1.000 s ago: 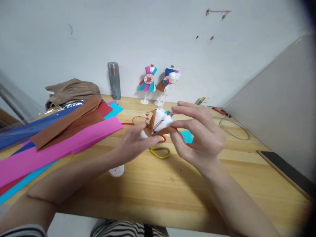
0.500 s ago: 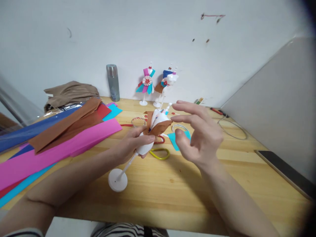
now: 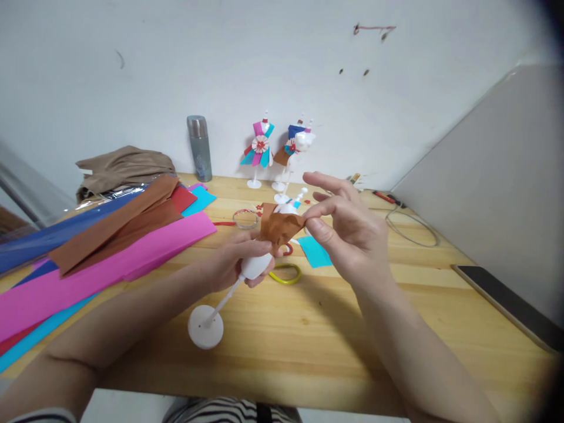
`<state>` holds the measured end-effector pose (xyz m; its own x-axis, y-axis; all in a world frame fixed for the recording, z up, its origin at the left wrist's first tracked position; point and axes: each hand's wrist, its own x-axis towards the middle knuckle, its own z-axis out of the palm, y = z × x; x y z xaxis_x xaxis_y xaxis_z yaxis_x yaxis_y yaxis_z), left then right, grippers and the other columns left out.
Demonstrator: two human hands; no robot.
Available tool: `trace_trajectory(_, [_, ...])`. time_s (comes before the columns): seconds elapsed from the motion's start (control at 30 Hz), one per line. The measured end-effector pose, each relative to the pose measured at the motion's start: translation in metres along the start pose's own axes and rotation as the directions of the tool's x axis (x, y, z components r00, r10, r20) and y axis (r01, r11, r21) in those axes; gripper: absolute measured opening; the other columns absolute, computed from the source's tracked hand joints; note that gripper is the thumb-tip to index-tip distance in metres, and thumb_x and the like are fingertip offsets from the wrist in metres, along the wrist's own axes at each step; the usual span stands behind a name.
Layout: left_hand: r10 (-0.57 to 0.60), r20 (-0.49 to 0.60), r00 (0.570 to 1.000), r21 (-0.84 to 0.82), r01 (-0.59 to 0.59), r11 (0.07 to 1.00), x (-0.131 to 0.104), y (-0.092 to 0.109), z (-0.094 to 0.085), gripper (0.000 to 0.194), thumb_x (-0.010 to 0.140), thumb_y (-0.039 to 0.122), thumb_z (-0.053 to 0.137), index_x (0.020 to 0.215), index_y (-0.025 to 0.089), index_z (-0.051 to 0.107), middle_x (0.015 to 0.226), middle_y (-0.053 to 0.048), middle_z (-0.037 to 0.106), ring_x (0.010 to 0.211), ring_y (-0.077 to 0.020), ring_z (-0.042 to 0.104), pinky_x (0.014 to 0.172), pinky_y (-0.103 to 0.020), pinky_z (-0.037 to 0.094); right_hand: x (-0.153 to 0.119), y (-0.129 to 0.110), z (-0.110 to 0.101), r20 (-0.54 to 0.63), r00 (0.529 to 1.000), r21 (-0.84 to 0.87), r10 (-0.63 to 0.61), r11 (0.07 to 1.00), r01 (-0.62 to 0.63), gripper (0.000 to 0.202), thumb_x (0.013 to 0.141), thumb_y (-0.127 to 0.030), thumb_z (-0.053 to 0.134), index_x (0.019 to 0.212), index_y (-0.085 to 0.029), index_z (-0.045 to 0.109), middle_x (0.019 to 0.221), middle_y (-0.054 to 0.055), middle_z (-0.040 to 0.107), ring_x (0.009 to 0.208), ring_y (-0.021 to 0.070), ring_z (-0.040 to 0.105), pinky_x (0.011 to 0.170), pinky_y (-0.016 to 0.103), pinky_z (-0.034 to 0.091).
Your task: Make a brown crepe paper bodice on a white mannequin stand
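Note:
A small white dress form (image 3: 255,266) is tilted over the table, its round base (image 3: 205,326) toward me and its neck pointing away to the right. My left hand (image 3: 231,258) is closed around its lower body. Brown crepe paper (image 3: 282,228) wraps over the chest, with the left thumb on its lower edge. My right hand (image 3: 359,238) pinches the paper's right corner between thumb and index finger, the other fingers raised. Some white and a bit of blue show at the form's shoulder. The far side of the form is hidden.
Scissors with a yellow handle loop (image 3: 285,274) and a blue paper square (image 3: 314,252) lie beyond my hands. Coloured paper sheets (image 3: 145,258) cover the left side. Dressed forms (image 3: 259,144) and a thermos (image 3: 200,148) stand along the wall. A phone (image 3: 506,302) lies right.
My right hand has come to the brown paper and closed on its corner. The paper now lies over the front of the chest, covering white that showed before.

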<state>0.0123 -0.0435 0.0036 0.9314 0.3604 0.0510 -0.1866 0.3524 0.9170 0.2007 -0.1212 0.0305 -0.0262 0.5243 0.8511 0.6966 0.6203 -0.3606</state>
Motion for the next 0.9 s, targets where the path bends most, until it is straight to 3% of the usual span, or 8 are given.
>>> trace_trajectory(0.2, [-0.028, 0.018, 0.999, 0.027, 0.028, 0.999, -0.003, -0.003, -0.005, 0.038, 0.081, 0.048, 0.073, 0.092, 0.013, 0.063, 0.059, 0.001, 0.06, 0.041, -0.0072, 0.049, 0.04, -0.019, 0.034, 0.002, -0.006, -0.001, 0.094, 0.971, 0.218, 0.219, 0.947, -0.235, 0.02, 0.096, -0.033, 0.064, 0.078, -0.024, 0.065, 0.138, 0.008, 0.066, 0.138, 0.0323, 0.054, 0.11, 0.055, 0.048])
trace_trajectory(0.37, [-0.043, 0.045, 0.998, 0.03, 0.041, 0.999, -0.002, -0.004, -0.01, 0.037, 0.082, 0.047, 0.073, 0.093, 0.013, 0.065, 0.056, 0.001, 0.059, 0.04, -0.0078, 0.051, 0.04, -0.018, 0.036, 0.002, -0.009, -0.002, 0.164, 0.949, 0.335, 0.269, 0.89, -0.31, 0.021, 0.096, -0.038, 0.065, 0.078, -0.026, 0.065, 0.143, 0.004, 0.063, 0.143, 0.0327, 0.049, 0.105, 0.053, 0.051])
trace_trajectory(0.53, [-0.031, 0.16, 0.987, -0.067, 0.042, 0.997, 0.007, -0.009, -0.023, 0.043, 0.081, 0.052, 0.074, 0.096, 0.012, 0.066, 0.067, -0.002, 0.066, 0.042, -0.0084, 0.052, 0.039, -0.02, 0.04, 0.002, -0.008, -0.003, 0.178, 0.952, 0.334, 0.248, 0.895, -0.296, 0.021, 0.097, -0.039, 0.063, 0.08, -0.026, 0.063, 0.144, 0.003, 0.063, 0.146, 0.032, 0.046, 0.109, 0.054, 0.047])
trace_trajectory(0.67, [-0.105, 0.259, 0.96, -0.093, 0.133, 0.987, 0.013, -0.013, -0.03, 0.043, 0.082, 0.051, 0.076, 0.099, 0.013, 0.065, 0.064, -0.001, 0.063, 0.046, -0.0111, 0.055, 0.04, -0.022, 0.044, 0.002, -0.008, -0.002, 0.158, 0.96, 0.294, 0.229, 0.917, -0.268, 0.021, 0.097, -0.038, 0.063, 0.08, -0.025, 0.063, 0.14, 0.006, 0.065, 0.144, 0.0315, 0.048, 0.11, 0.054, 0.047])
trace_trajectory(0.9, [-0.032, 0.138, 0.99, -0.103, 0.047, 0.994, 0.008, -0.013, -0.02, 0.042, 0.081, 0.047, 0.077, 0.104, 0.014, 0.066, 0.085, -0.002, 0.063, 0.051, -0.0082, 0.055, 0.037, -0.02, 0.042, 0.003, -0.01, -0.005, 0.122, 0.966, 0.246, 0.227, 0.936, -0.251, 0.017, 0.095, -0.039, 0.065, 0.087, -0.025, 0.069, 0.14, 0.009, 0.065, 0.134, 0.0326, 0.058, 0.11, 0.056, 0.047])
